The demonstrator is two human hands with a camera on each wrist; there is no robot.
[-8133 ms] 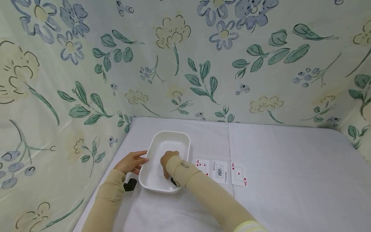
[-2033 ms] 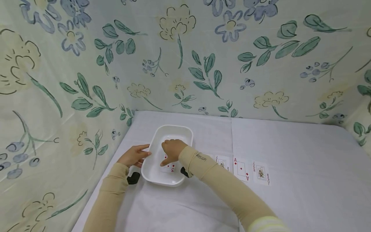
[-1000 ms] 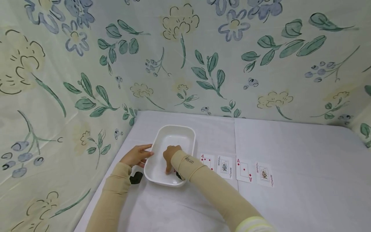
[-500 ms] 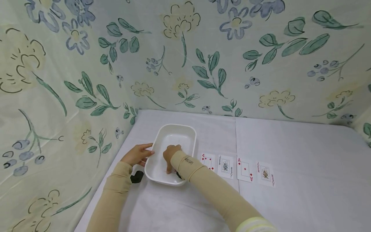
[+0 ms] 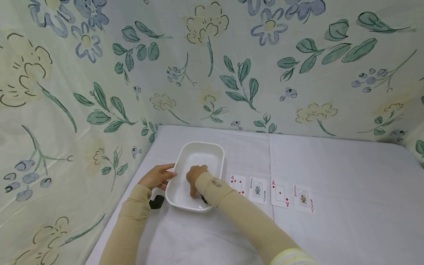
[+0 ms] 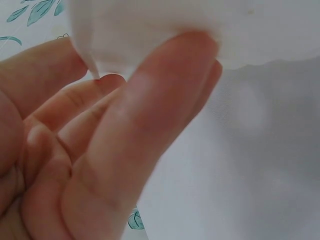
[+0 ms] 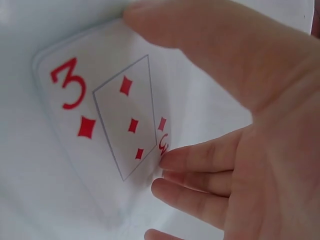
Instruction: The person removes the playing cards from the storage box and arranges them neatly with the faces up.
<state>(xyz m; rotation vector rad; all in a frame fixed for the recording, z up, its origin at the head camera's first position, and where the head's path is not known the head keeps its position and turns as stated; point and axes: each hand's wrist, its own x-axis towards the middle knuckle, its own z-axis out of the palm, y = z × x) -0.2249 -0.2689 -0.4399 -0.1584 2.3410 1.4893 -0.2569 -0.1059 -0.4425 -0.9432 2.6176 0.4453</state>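
Note:
My left hand (image 5: 156,177) holds the left side of a white tray (image 5: 216,151); in the left wrist view the thumb (image 6: 165,85) lies against the tray's wall (image 6: 140,30). Inside the tray, my right hand (image 5: 196,178) reaches down on a playing card. That card is the three of diamonds (image 7: 112,125), shown in the right wrist view with the thumb (image 7: 165,25) at one edge and the fingers (image 7: 200,155) at the opposite one. It looks slightly bowed between them. From the head view the hand hides nearly all of it.
Right of the tray lies a row of playing cards: the four of diamonds (image 5: 237,182), a grey picture card (image 5: 258,189), the ace of diamonds (image 5: 279,193) and a coloured picture card (image 5: 303,198). White cloth (image 5: 347,176) covers the table; floral fabric (image 5: 248,73) hangs behind.
Since the oldest frame, the coloured picture card has appeared at the row's right end. My right hand has lowered over the three of diamonds, which showed beneath it two seconds ago. The left hand stays put.

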